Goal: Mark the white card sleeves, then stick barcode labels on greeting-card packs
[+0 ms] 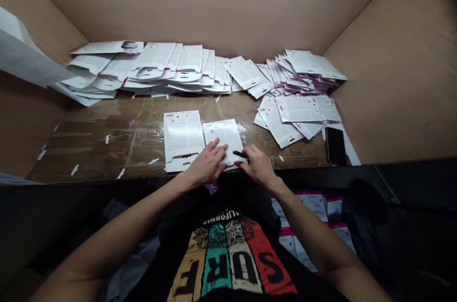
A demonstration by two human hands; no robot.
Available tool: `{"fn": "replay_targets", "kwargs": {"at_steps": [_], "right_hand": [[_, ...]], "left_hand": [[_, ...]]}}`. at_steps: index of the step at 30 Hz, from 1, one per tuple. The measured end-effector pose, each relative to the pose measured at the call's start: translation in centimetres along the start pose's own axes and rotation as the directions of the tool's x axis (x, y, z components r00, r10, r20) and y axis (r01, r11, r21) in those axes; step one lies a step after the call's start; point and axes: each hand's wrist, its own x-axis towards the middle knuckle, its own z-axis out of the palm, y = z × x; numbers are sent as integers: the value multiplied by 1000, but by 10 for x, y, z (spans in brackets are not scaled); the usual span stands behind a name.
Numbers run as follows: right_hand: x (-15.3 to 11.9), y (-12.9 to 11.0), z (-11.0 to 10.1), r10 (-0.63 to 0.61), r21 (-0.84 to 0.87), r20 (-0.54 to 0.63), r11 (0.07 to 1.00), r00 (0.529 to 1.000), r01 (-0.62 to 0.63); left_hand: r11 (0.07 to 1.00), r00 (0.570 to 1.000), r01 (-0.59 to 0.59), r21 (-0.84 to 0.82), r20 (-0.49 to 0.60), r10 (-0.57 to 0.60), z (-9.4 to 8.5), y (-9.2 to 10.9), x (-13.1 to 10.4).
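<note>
While left hand (208, 164) lies fingers spread on packet (224, 131), right hand (259, 165) grips black tool (239, 154) over its lower part.

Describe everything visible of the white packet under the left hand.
The white packet is flat, rectangular and looks like thin card, with fine print and small marks along its top. It lies on the brown worktop, right of another packet. The left hand rests on it; the right hand holds a black tool at its lower right.
</note>
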Motion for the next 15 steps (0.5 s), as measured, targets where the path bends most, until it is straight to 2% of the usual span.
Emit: {"fn": "replay_targets", "kwargs": {"at_steps": [2, 4, 8, 10, 12, 15], "right_hand": [[0, -10, 3, 125, -84, -73, 988, 990, -131], [-5, -18, 6, 186, -119, -101, 973, 977, -197], [-22, -24, 10, 295, -39, -94, 953, 951, -300], [-28, -24, 14, 329, 81, -89, 943, 940, -323], [-30, -26, 19, 362, 299, -59, 895, 930, -330], [-21, -29, 20, 332, 683, 65, 673, 941, -285]], "left_hand": [[1000, 999, -4, 6, -44, 5, 3, -1, 0], [998, 997, -33, 46, -65, 36, 5, 2, -4], [994, 995, -49, 100, -85, 57, 8, 9, -13], [996, 992, -26, 87, -118, 37, 12, 10, -14], [999, 988, 4, 50, -152, 4, 17, 10, -13], [998, 977, 35, -53, -206, -45, 24, 10, -11]]}}
